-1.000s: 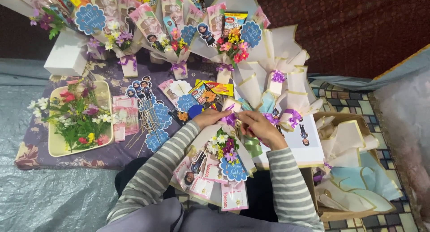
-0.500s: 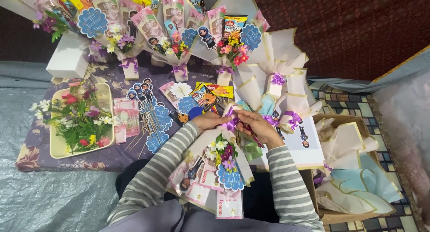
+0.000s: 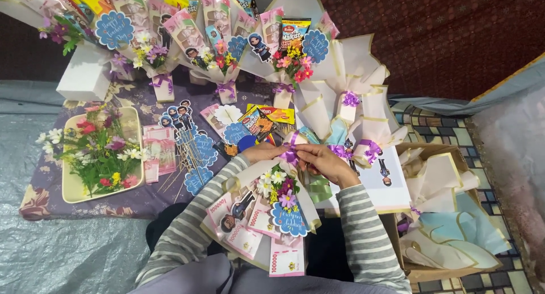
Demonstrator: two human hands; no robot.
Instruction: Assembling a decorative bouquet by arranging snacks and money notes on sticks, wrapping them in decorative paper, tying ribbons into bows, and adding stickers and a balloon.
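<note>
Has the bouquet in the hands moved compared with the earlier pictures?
Cannot tell: the bouquet lies at about the same place beside the tray of flowers; the small shift could be camera motion.

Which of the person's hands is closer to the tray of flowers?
Left. The left hand works at the purple ribbon, nearer the tray of flowers; the right hand lies beyond it.

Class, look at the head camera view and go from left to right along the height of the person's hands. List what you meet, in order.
Tray of small flowers → pink paper stack → blue scalloped tags on sticks → left hand → purple ribbon → right hand → cream wrapped cone with purple bow → cardboard box of cream wraps.
</note>
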